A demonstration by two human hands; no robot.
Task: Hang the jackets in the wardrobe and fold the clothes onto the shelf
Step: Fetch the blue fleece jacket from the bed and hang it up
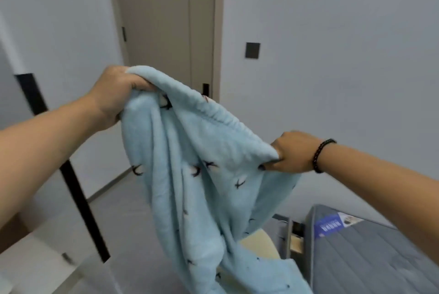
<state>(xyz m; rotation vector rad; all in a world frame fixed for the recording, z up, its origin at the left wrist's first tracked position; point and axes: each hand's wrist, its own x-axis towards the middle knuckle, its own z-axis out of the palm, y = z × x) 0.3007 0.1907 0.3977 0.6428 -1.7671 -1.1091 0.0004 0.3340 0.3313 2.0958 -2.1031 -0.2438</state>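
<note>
Grey walls and a closed beige door (164, 23) are filling the background. Left hand (114, 96) is gripping one end of the light blue fleece garment (190, 175), fingers curled into it; right hand (294, 153), wearing a dark bead bracelet (320, 156), is pinching the elastic edge. Fabric is hanging midair, beside a grey mattress (380, 258).

Left hand (116, 96) and right hand (294, 153) each grip the gathered top edge of a light blue fleece garment (190, 186), held up in the air. Cloth hangs down. Grey mattress (370, 255) lower right. Door (166, 20) behind. Beaded bracelet (322, 154) on right wrist.
</note>
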